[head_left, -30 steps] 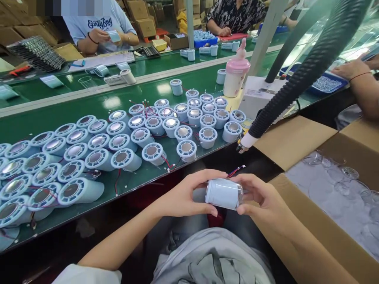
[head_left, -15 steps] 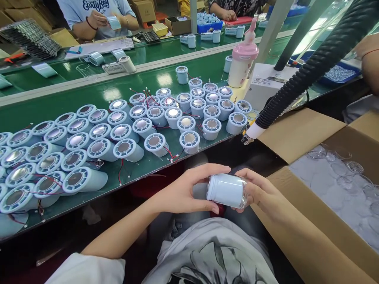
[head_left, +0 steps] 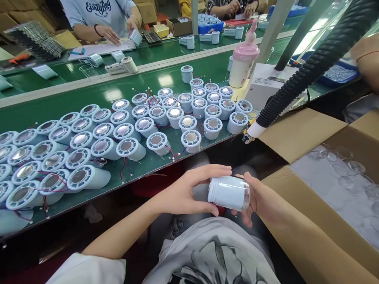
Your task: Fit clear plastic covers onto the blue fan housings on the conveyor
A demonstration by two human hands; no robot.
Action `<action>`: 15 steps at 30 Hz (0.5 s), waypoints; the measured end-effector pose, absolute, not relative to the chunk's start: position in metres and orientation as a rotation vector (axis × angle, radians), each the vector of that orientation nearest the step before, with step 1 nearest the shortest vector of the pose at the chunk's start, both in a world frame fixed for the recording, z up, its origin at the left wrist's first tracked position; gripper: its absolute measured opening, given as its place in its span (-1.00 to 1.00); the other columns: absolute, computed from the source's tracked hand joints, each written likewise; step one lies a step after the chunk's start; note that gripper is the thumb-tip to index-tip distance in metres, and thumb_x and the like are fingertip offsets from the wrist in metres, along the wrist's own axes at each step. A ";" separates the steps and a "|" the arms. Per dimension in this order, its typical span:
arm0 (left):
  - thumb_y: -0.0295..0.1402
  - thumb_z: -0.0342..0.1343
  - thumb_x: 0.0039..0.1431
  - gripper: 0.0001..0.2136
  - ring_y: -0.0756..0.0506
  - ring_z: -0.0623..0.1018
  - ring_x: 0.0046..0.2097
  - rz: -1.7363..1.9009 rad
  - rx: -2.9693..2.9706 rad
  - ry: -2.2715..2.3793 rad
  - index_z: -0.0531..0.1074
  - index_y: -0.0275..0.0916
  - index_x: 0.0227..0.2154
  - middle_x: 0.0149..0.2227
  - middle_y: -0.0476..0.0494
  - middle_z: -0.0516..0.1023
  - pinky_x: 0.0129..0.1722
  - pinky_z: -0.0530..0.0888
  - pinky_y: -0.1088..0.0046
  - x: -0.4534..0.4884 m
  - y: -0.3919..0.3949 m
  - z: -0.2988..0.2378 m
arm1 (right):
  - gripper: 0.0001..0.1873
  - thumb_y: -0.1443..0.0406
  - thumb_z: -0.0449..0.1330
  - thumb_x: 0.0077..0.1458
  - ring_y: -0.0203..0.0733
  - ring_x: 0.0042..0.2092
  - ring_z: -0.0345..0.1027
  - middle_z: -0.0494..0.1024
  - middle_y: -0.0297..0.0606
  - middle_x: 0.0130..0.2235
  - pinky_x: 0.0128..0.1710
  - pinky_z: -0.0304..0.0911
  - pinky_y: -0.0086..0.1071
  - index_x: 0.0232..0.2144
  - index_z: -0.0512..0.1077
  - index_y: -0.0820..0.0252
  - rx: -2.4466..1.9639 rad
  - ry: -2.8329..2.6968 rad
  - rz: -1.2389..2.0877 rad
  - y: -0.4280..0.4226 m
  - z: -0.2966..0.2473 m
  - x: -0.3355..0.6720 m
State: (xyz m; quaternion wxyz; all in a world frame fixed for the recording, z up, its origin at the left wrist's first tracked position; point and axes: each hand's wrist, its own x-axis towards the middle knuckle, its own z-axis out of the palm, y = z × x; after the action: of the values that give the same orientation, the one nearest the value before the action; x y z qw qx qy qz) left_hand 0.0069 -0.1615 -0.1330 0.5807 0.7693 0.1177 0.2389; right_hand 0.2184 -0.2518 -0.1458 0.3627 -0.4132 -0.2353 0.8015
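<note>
Right fingers point(head_left: 246, 220) lowered, hold unclear, left grip point(head_left: 182, 193) clasping smooth blue cylinder point(head_left: 227, 192), clear end point(head_left: 246, 195)

Pale blue cylinder point(head_left: 226, 192), between left hand point(head_left: 185, 191) and right hand point(head_left: 262, 201): far side is facing away, unseen. Right hand: partly hiding behind the cylinder. Blue cylinders point(head_left: 96, 177), left of both hands: outermost are running off the left edge. Ribbed hose point(head_left: 310, 65), beyond right hand: leaving at upper right. Label point(head_left: 262, 81), beyond right hand: print is appearing too small for reading.
</note>
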 end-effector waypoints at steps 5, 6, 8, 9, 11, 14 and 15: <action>-0.52 0.41 -0.13 -0.25 -0.25 0.33 0.25 0.550 1.798 0.285 0.31 -0.03 0.16 0.24 -0.21 0.31 0.20 0.35 0.24 0.006 -0.165 -0.134 | -0.30 -0.24 0.08 0.08 -0.33 -0.65 0.39 0.58 -0.19 -0.54 -0.65 0.35 -0.55 -0.39 0.50 0.33 -1.029 -0.556 2.144 -0.253 -0.144 0.218; -0.50 0.40 -0.12 -0.25 -0.25 0.34 0.25 0.547 1.791 0.300 0.29 -0.04 0.18 0.24 -0.22 0.31 0.18 0.36 0.25 0.006 -0.166 -0.133 | -0.29 -0.24 0.08 0.08 -0.33 -0.65 0.39 0.58 -0.18 -0.54 -0.65 0.35 -0.56 -0.42 0.51 0.34 -1.040 -0.563 2.142 -0.254 -0.143 0.218; -0.46 0.39 -0.09 -0.24 -0.24 0.36 0.23 0.536 1.784 0.331 0.25 -0.05 0.20 0.22 -0.23 0.33 0.17 0.38 0.25 0.005 -0.168 -0.132 | -0.28 -0.24 0.07 0.09 -0.34 -0.66 0.38 0.57 -0.17 -0.55 -0.65 0.34 -0.56 -0.45 0.51 0.35 -1.063 -0.578 2.130 -0.255 -0.143 0.218; -0.44 0.39 -0.09 -0.24 -0.24 0.37 0.22 0.534 1.793 0.340 0.24 -0.06 0.21 0.21 -0.23 0.34 0.17 0.38 0.24 0.005 -0.168 -0.132 | -0.28 -0.24 0.06 0.09 -0.34 -0.66 0.38 0.57 -0.17 -0.55 -0.65 0.33 -0.56 -0.46 0.50 0.35 -1.069 -0.587 2.119 -0.256 -0.143 0.218; -0.42 0.39 -0.08 -0.26 -0.23 0.36 0.22 0.539 1.845 0.339 0.26 -0.06 0.19 0.21 -0.23 0.35 0.21 0.33 0.23 0.006 -0.169 -0.130 | -0.27 -0.25 0.05 0.09 -0.35 -0.67 0.37 0.57 -0.17 -0.55 -0.67 0.31 -0.57 -0.47 0.50 0.34 -1.071 -0.599 2.117 -0.256 -0.145 0.217; -0.41 0.37 -0.04 -0.35 -0.21 0.38 0.20 0.554 1.929 0.319 0.31 -0.07 0.16 0.20 -0.20 0.36 0.21 0.31 0.27 0.007 -0.171 -0.127 | -0.22 -0.28 -0.03 0.10 -0.36 -0.69 0.35 0.54 -0.19 -0.58 -0.68 0.26 -0.58 -0.50 0.48 0.34 -1.062 -0.620 2.162 -0.257 -0.149 0.217; -0.40 0.35 -0.01 -0.37 -0.20 0.39 0.19 0.554 1.940 0.320 0.32 -0.08 0.15 0.19 -0.20 0.37 0.20 0.32 0.29 0.007 -0.171 -0.125 | -0.19 -0.29 -0.08 0.11 -0.36 -0.69 0.34 0.52 -0.20 -0.59 -0.69 0.24 -0.59 -0.51 0.47 0.33 -1.068 -0.635 2.171 -0.258 -0.151 0.217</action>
State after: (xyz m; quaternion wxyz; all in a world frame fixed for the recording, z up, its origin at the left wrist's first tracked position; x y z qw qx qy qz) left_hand 0.0069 -0.1713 -0.1252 0.5221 0.8100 0.1334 0.2313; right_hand 0.2166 -0.2581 -0.1514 0.3147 -0.4053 -0.2411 0.8237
